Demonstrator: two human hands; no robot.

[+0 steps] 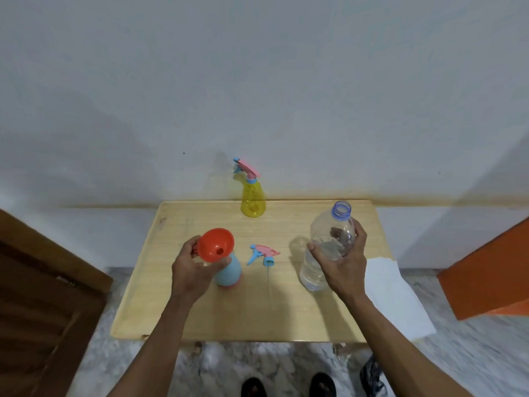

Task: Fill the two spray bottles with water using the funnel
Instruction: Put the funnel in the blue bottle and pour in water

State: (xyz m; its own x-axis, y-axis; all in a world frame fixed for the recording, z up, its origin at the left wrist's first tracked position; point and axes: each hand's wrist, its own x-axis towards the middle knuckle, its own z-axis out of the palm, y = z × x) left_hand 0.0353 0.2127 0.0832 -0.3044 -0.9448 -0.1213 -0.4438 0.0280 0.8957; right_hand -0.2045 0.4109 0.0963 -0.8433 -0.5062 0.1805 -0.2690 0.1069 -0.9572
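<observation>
My left hand (pixel 191 267) sits at lower centre-left of the frame, fingers curled around the neck of the blue spray bottle (pixel 229 272) and steadying the orange funnel (pixel 215 245) seated in its mouth; funnel bowl opens up and slightly toward the camera, spout hole visible. My right hand (pixel 342 263) at centre-right is wrapped around the clear water bottle (pixel 326 247), thumb on the near side, fingers round the far side. That bottle is uncapped, part full, long axis tilted with the open mouth pointing to upper right of the frame, away from the funnel. Key relation: funnel lies to the left of the water bottle, well apart, with the removed spray head (pixel 263 253) lying on the table (pixel 257 310) between them. Judgement: next move is to carry the bottle left over that spray head and tip its mouth leftward and down into the funnel bowl; the right hand does it, the left braces. Spill risk if the tilt comes before the mouth is over the bowl. Yellow spray bottle (pixel 252 200) stands at upper centre at the table's back edge, head on, not yet opened. White paper towel (pixel 392 296) hangs off the table's right edge.
</observation>
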